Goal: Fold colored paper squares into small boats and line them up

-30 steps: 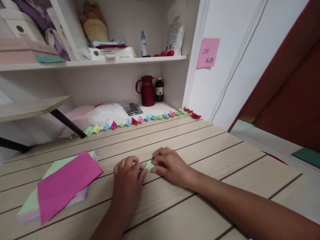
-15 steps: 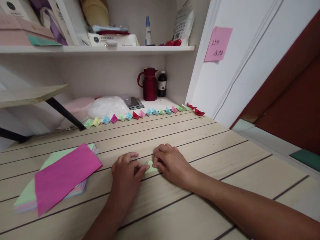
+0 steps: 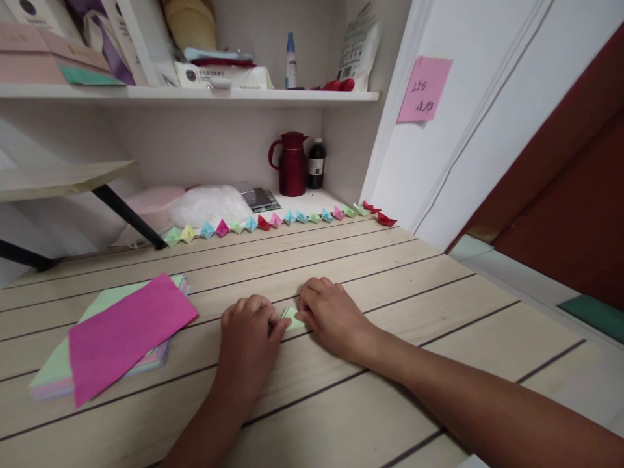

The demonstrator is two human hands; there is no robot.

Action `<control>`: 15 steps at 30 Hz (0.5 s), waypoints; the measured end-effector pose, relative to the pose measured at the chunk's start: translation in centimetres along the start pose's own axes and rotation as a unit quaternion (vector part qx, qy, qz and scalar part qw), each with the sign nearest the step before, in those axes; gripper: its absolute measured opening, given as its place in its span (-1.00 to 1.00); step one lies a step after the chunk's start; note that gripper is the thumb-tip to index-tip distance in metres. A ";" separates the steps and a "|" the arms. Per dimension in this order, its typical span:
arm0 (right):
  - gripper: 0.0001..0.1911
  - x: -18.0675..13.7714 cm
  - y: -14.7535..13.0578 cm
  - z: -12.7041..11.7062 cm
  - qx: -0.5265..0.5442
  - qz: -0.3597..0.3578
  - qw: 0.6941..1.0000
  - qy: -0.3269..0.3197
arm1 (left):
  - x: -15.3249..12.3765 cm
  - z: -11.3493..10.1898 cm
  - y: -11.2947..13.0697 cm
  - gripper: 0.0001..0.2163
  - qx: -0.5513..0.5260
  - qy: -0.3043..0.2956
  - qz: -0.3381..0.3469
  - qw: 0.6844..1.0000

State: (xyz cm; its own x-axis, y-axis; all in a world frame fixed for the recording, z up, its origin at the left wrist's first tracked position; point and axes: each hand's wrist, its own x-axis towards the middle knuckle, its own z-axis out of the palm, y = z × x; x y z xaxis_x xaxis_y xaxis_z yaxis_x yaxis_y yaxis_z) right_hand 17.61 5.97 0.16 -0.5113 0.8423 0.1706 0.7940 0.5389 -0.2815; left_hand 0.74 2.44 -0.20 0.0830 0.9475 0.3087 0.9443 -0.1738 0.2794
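A small folded piece of light green paper (image 3: 293, 317) lies on the wooden tabletop (image 3: 390, 416) between my two hands. My left hand (image 3: 249, 325) pinches its left edge between thumb and fingers, the fingers curled in. On the paper's right side, my right hand (image 3: 331, 315) is closed over the edge, its thumb and fingertips pressed together there. The parts of the paper beneath my fingers are hidden. Left of my hands, a sheet of magenta paper (image 3: 131, 335) rests askew on a stack of pastel paper sheets (image 3: 51, 377).
Several folded paper boats (image 3: 264, 223) in many colours line the table's back edge. Behind them stand a dark red jug (image 3: 292, 166) and a dark bottle (image 3: 316, 166). A small raised stand (image 3: 68, 179) with black legs is at the left. A pink note (image 3: 425, 89) hangs on the wall.
My left fingers, more spread before, have curled in closer to the green paper's left edge. My right hand keeps nearly the same hold. The view has shifted slightly.
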 end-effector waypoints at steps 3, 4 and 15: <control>-0.88 0.2 0.0 0.0 -0.014 0.007 1.000 -0.005 | 0.0 0.0 0.3 -0.83 0.017 -0.002 -0.011 1.000; -0.88 0.3 0.0 0.0 -0.011 0.009 1.000 -0.007 | 0.0 0.0 0.4 -0.83 0.018 -0.002 -0.017 1.000; -0.88 0.6 0.9 -0.2 0.053 0.023 0.998 -0.037 | 0.4 -0.2 -0.6 -0.88 -0.085 -0.056 -0.013 0.995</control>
State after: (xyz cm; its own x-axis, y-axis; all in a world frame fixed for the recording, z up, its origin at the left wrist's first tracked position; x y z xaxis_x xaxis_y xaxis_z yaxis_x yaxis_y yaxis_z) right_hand 18.09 6.95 0.17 -0.5021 0.8606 0.0856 0.7798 0.4933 -0.3855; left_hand 0.10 2.82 -0.04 0.1027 0.9749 0.1977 0.8802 -0.1817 0.4384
